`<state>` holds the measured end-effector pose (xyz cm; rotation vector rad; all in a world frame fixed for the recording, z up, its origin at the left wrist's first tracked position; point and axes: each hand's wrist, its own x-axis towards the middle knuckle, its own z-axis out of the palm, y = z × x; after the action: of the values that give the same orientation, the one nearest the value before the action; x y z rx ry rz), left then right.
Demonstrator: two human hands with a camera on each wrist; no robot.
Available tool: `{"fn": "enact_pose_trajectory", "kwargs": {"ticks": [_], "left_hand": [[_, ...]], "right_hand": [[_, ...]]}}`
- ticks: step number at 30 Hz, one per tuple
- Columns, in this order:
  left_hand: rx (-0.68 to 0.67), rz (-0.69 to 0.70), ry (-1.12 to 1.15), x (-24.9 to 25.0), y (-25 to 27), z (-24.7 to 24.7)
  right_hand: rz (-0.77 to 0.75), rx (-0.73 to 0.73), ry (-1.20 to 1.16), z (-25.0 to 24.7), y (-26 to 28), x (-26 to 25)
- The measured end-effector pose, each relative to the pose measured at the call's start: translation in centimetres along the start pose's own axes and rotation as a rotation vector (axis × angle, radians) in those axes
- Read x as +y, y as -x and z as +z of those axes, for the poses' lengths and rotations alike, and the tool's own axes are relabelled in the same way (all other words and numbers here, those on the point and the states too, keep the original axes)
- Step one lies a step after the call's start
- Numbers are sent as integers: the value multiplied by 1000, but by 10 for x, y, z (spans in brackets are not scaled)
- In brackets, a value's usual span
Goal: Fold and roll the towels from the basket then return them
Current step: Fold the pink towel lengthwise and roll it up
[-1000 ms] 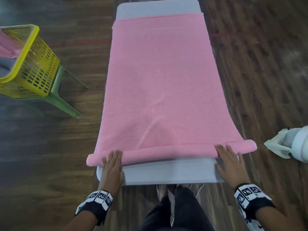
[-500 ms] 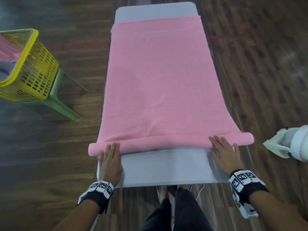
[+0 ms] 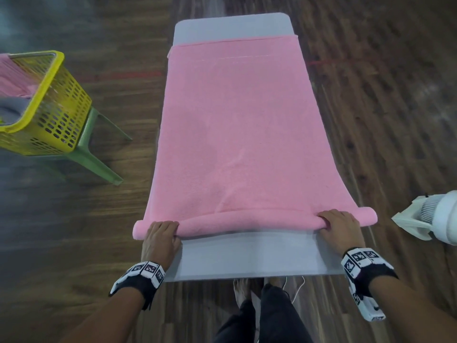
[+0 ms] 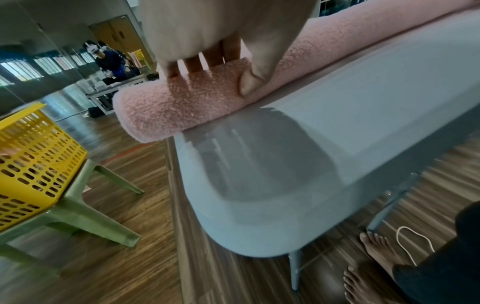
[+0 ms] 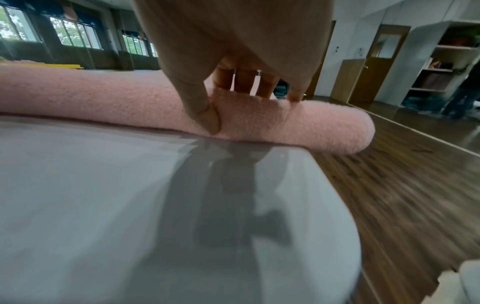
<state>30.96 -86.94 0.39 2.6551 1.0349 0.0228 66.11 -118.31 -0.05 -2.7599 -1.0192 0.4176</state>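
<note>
A pink towel (image 3: pixel 237 125) lies flat along a grey table (image 3: pixel 249 258), its near end wound into a roll (image 3: pixel 249 222) that overhangs both table sides. My left hand (image 3: pixel 162 235) grips the roll near its left end, fingers curled over the top and thumb pressed into the near side (image 4: pixel 205 78). My right hand (image 3: pixel 337 225) grips the roll (image 5: pixel 259 115) near its right end the same way. A yellow basket (image 3: pixel 47 112) at the left holds more pink and grey towels.
The basket sits on a green plastic stool (image 3: pixel 99 162) on the wooden floor. A white fan (image 3: pixel 435 219) stands off the table's right near corner. My bare feet and a white cord (image 4: pixel 413 244) are under the near table edge.
The roll has moved away from me along the table and grown thicker. Both hands went from lying flat behind it to curling over it.
</note>
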Motion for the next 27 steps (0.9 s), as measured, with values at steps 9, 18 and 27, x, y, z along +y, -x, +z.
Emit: {"fn": "enact_pose_trajectory", "kwargs": {"ticks": [9,18,27], "left_hand": [[-27,-67,108,2,74,9],[-28,-36,76,-3,63,-1],[-68,7,7,-6,68,17]], "right_hand": [[11,108,-76,28,74,14],[32,49,34,13,64,11],[-8,-125,19,24,75,13]]}}
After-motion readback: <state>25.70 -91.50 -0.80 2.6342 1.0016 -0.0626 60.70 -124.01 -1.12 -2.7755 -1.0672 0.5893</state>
